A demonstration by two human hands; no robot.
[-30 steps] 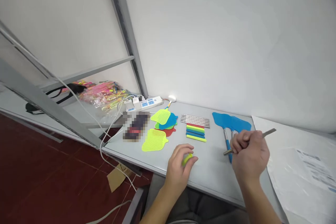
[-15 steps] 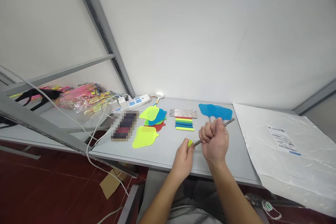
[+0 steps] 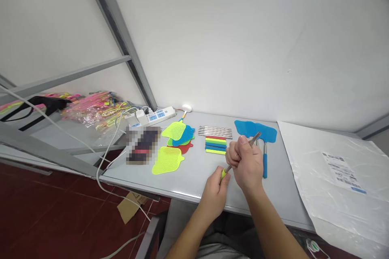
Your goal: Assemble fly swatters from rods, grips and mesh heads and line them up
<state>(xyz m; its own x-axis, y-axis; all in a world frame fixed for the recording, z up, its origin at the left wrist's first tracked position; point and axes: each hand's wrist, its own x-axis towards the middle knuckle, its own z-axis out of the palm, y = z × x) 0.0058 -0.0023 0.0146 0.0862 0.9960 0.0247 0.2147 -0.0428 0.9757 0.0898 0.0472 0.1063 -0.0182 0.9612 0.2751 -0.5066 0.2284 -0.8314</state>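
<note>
Right hand (image 3: 245,163): fist closed around a metal rod (image 3: 254,138), raised above the desk (image 3: 194,176), rod tilted up and away. Left hand (image 3: 214,194): fingers pinching a yellow grip (image 3: 223,173) at the rod's lower end.

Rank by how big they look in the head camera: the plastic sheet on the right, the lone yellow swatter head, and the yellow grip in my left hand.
1. plastic sheet, though nearness adds to its size
2. yellow swatter head
3. yellow grip, mostly hidden by the left hand
</note>
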